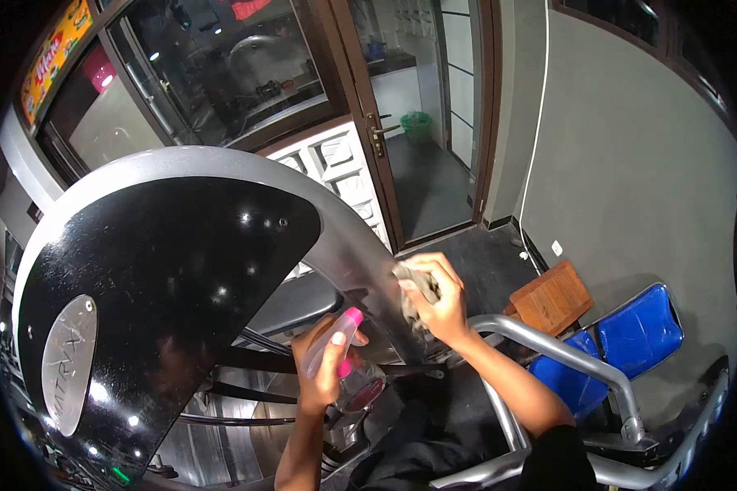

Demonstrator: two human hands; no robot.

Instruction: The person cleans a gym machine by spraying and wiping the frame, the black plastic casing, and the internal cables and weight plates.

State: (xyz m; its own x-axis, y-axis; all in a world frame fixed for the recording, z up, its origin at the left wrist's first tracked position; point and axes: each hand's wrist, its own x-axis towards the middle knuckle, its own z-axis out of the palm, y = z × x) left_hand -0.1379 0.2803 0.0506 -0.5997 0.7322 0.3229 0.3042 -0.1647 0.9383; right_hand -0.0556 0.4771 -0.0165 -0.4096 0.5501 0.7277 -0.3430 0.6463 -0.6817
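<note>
Grey cloth (408,304) sits clamped in our right fingers (440,263), against the curved silver frame (352,237); our left fingers (331,364) grip a pink-topped spray bottle (363,386).

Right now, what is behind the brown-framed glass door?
Through the glass door, a green bin shows on a dark floor, beside a low white wall. The brown frame and the surrounding walls hide the rest of that room.

The single head view looks forward and steeply down, close.
</note>
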